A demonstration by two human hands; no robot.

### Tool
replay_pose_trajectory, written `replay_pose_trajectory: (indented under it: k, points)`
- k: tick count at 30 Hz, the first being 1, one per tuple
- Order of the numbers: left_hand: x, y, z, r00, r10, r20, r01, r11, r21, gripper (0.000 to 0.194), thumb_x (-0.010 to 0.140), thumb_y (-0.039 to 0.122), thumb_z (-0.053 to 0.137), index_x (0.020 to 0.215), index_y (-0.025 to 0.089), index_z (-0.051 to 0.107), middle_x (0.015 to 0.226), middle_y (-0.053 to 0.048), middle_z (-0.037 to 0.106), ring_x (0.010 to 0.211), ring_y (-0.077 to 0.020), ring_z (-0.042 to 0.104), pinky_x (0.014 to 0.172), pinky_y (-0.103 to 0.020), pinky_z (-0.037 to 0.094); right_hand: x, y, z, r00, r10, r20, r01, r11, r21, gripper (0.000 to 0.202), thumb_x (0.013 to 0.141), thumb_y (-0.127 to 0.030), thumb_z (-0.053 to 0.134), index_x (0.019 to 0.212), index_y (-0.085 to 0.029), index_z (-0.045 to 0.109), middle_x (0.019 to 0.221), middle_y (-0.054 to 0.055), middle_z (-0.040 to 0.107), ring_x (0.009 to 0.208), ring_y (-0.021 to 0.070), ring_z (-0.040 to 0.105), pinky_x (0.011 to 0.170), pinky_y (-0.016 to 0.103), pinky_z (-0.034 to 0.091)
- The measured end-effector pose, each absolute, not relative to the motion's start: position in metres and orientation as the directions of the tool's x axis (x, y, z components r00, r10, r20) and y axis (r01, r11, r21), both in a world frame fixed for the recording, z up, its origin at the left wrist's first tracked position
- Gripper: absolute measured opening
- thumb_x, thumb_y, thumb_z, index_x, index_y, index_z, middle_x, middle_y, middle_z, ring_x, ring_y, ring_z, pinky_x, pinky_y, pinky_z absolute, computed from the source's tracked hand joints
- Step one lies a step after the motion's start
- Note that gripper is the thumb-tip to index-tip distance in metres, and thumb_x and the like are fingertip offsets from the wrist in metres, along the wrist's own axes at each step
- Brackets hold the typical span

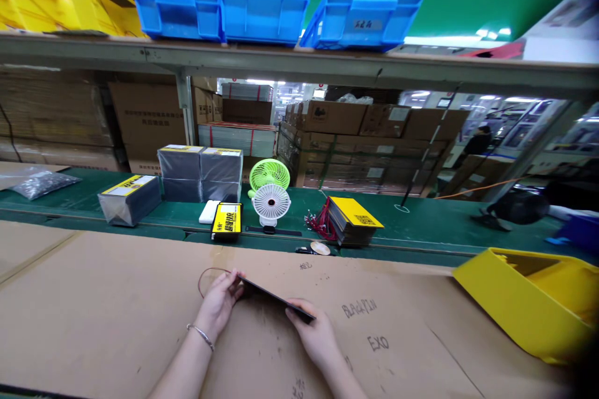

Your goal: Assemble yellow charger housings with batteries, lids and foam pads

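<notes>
A thin dark flat panel (276, 297) is held tilted above the cardboard sheet (140, 299), seen nearly edge-on. My left hand (222, 300) grips its left end between thumb and fingers, and a bracelet circles that wrist. Around the panel's right end my right hand (311, 330) is closed, thumb on the near side. A thin reddish wire (199, 280) loops out beside my left fingers. The panel's underside is in shadow.
Behind stand a white fan (271, 202), a green fan (270, 174), a yellow-topped stack (355, 221) beside red wires, and wrapped boxes (128, 199). A yellow bin (519, 312) sits at right. Blue bins (264, 15) line the shelf overhead.
</notes>
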State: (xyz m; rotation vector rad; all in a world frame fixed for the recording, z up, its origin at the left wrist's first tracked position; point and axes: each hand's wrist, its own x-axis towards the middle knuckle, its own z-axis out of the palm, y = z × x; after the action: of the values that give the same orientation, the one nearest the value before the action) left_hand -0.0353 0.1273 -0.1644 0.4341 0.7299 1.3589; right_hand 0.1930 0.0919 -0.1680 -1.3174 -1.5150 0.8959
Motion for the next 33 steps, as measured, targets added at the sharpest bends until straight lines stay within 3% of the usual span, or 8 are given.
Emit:
replay_pose_trajectory:
  k: [33]
  points:
    - [-0.0355, 0.1267, -0.1642, 0.051, 0.976, -0.213, -0.717, 0.184, 0.673, 0.014, 0.073, 0.027, 0.068, 0.078, 0.015, 0.063, 0.085, -0.004, 0.064, 0.079, -0.0119, 0.060, 0.070, -0.024, 0.049, 0.1935, 0.0926, -0.1673, -0.027, 0.987, 0.159, 0.348, 0.158, -0.924, 0.021, 0.074, -0.035, 0.058, 0.084, -0.020, 0.069, 0.093, 0.007, 0.069, 0.091, 0.0246, 0.062, 0.087, 0.036, 0.044]
